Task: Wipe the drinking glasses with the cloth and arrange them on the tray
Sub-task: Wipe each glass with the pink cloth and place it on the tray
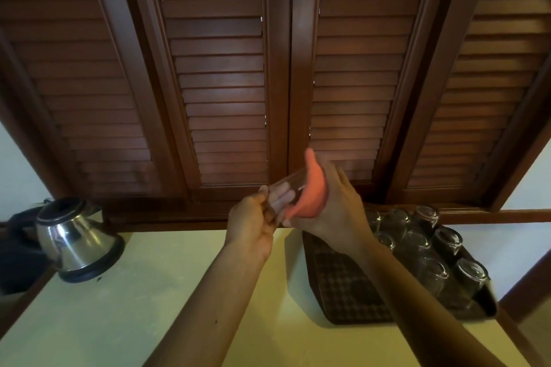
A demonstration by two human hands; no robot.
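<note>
My left hand (253, 222) grips a clear drinking glass (284, 192) by its base, tilted with the mouth toward the upper right, held above the counter. My right hand (337, 202) holds an orange-pink cloth (310, 194) pressed against the glass's mouth. A dark checked tray (337, 277) lies on the counter to the right, under my right forearm. Several clear glasses (432, 247) stand upside down on its right half.
A steel electric kettle (74, 241) on a black base stands at the counter's left. The pale yellow counter (149, 292) runs along the front. Dark wooden louvred shutters (223, 83) fill the wall behind. A white wall shows at the right.
</note>
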